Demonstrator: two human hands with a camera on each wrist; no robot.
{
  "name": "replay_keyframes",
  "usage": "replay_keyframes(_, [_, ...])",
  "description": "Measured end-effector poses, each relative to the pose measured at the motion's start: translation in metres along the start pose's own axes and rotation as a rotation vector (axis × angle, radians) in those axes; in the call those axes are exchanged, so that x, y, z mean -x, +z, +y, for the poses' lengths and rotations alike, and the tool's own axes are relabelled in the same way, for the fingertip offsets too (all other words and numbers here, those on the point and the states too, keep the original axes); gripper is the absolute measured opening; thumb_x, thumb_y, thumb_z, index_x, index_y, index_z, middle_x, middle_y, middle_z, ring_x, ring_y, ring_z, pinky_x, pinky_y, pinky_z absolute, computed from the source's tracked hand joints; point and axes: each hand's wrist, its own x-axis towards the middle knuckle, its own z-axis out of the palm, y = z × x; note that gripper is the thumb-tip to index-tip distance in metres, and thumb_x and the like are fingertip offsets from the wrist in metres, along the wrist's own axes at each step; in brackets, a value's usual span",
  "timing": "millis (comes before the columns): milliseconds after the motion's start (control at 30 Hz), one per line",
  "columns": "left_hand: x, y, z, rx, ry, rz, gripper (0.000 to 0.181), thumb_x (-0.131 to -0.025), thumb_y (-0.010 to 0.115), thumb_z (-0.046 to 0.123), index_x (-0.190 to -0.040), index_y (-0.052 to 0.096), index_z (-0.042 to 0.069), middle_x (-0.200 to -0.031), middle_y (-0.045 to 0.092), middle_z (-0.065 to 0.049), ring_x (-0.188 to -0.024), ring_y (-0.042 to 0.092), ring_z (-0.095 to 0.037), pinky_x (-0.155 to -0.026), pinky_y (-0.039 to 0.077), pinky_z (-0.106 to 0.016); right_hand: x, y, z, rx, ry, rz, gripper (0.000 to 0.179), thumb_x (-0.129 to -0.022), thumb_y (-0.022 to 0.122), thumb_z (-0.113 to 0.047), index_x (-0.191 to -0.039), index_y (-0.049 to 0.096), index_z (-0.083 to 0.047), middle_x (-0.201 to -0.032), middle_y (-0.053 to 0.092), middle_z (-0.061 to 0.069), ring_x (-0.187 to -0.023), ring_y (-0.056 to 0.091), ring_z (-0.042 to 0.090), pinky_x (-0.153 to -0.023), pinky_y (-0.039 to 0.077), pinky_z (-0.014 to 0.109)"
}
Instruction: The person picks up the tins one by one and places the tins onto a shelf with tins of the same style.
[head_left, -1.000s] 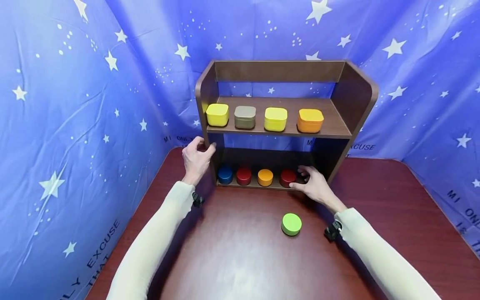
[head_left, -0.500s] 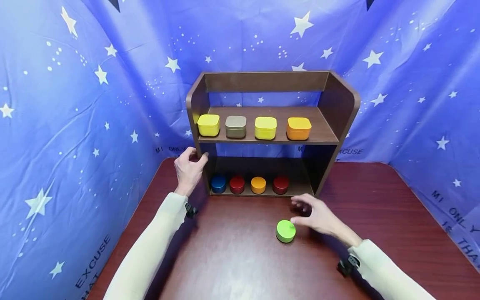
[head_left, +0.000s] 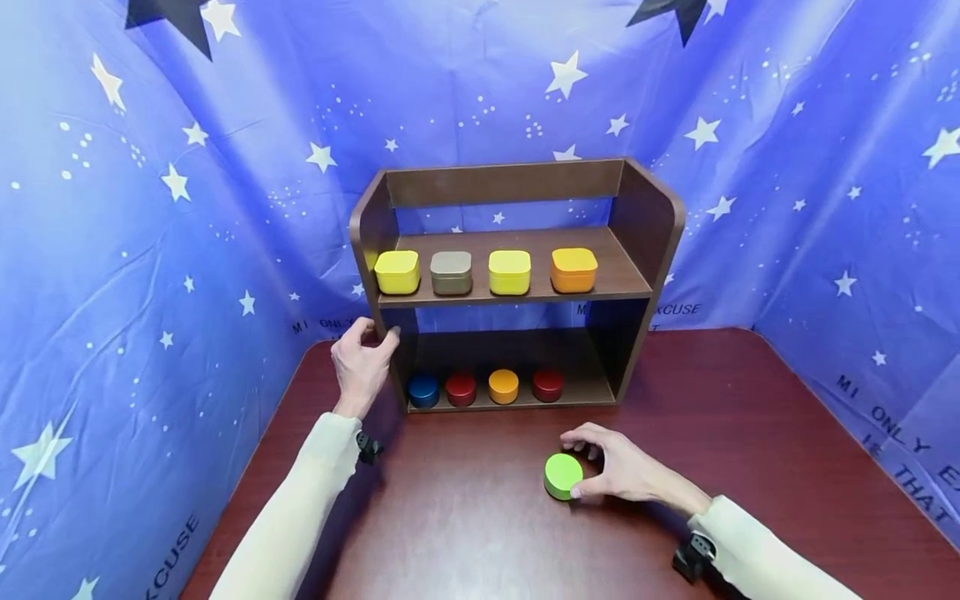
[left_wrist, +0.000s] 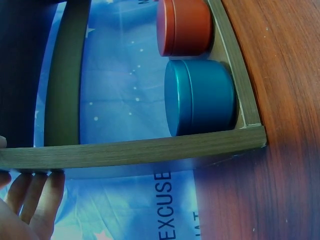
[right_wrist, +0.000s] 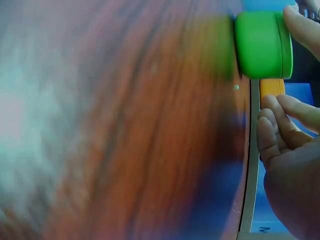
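My left hand [head_left: 362, 367] grips the left side panel of a dark brown two-tier shelf [head_left: 652, 221], thumb to the inside and fingers outside. On the table in front of the shelf stands a round green tin [head_left: 562, 473]. My right hand [head_left: 611, 467] is at its right side, thumb right at the lid's rim and the other fingers spread behind it. In the right wrist view those fingers stay apart from the green tin [right_wrist: 260, 45]. Along the lower tier sit a blue tin [head_left: 423, 390], a red tin [head_left: 461, 388], an orange tin [head_left: 503, 387] and a darker red tin [head_left: 548, 385].
Square-cornered tins line the upper tier: yellow [head_left: 397, 273], grey-brown [head_left: 452, 275], another yellow [head_left: 510, 273] and orange [head_left: 573, 272]. The reddish wooden table [head_left: 450, 517] extends forward of the shelf. Blue star-patterned cloth [head_left: 465, 100] hangs behind and at both sides.
My right hand has left the dark red tin on the lower tier and come forward to the green tin. The left hand keeps its grip on the panel. The head view has shifted.
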Motion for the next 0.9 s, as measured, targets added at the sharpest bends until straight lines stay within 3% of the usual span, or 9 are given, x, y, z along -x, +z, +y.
replay_keyframes(167, [-0.006,-0.002,0.002,0.007,0.023,-0.007,0.020,-0.088,0.085,0.023,-0.094,0.076,0.006,-0.094,0.082,-0.020,-0.091,0.076,-0.036,-0.082,0.047,-0.021,-0.005,0.001,-0.001,-0.006,-0.012,-0.024,0.070,-0.074,0.099,-0.027,-0.131,0.070,0.003,-0.114,0.074,0.005,-0.099,0.064,0.013,-0.082,0.055,0.026])
replay_keyframes(367, [-0.003,-0.003,0.000,0.003,0.008,0.004,0.020,-0.086,0.085,0.020,-0.092,0.076,0.003,-0.093,0.083,-0.020,-0.090,0.078,-0.037,-0.081,0.047,-0.019,-0.004,0.007,0.000,0.006,-0.035,-0.040,0.065,-0.074,0.097,-0.024,-0.129,0.071,0.000,-0.109,0.072,-0.002,-0.097,0.061,-0.001,-0.081,0.055,0.024])
replay_keyframes(600, [-0.002,-0.001,0.000,0.007,0.023,0.024,0.020,-0.085,0.084,0.020,-0.091,0.076,0.002,-0.090,0.083,-0.019,-0.088,0.079,-0.038,-0.078,0.044,-0.013,-0.003,0.010,0.001,0.008,-0.035,-0.045,0.062,-0.074,0.097,-0.023,-0.128,0.071,-0.004,-0.111,0.073,-0.002,-0.097,0.060,-0.003,-0.080,0.055,0.024])
replay_keyframes(900, [-0.001,-0.002,0.001,-0.006,0.008,0.027,0.020,-0.086,0.084,0.022,-0.091,0.076,0.004,-0.089,0.083,-0.018,-0.088,0.079,-0.036,-0.078,0.046,-0.019,-0.003,0.011,0.000,0.008,-0.027,-0.060,0.060,-0.075,0.097,-0.022,-0.128,0.072,-0.008,-0.114,0.075,-0.001,-0.101,0.061,-0.002,-0.083,0.055,0.023])
